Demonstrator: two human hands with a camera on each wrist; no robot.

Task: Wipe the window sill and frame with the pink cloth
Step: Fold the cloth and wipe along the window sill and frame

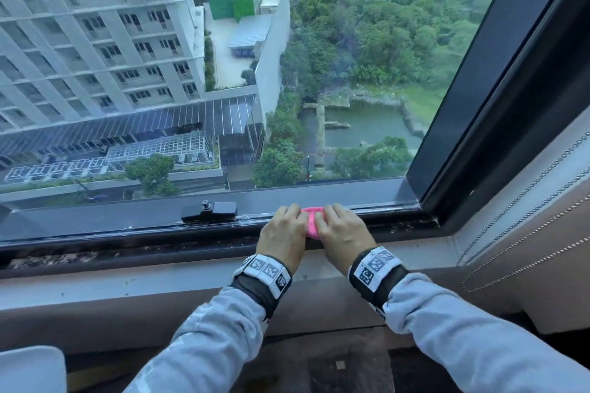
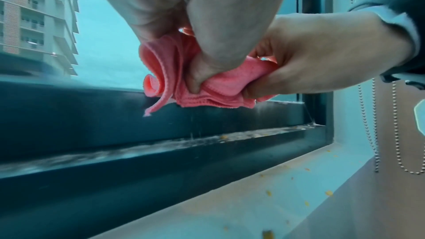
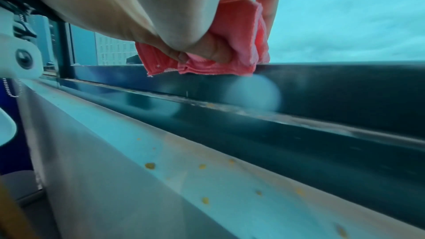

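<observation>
Both hands grasp the pink cloth (image 1: 311,223): the left hand (image 1: 282,234) and the right hand (image 1: 343,234) sit side by side, thumbs and fingers pinching the folded cloth between them. It is bunched into a thick, layered pad, seemingly to give a firm edge for rubbing. In the wrist views its lower folds hang just at the top edge of the window frame (image 2: 115,115), a dark, smooth, glossy rail. Just left of the hands a black latch (image 1: 209,211) sits on the frame. Nearer the person than the frame, its channel holds gritty debris, and the pale, matt window sill (image 3: 207,179) bears scattered yellowish crumbs. Bead chains (image 1: 523,226) hang to the right of the frame.
</observation>
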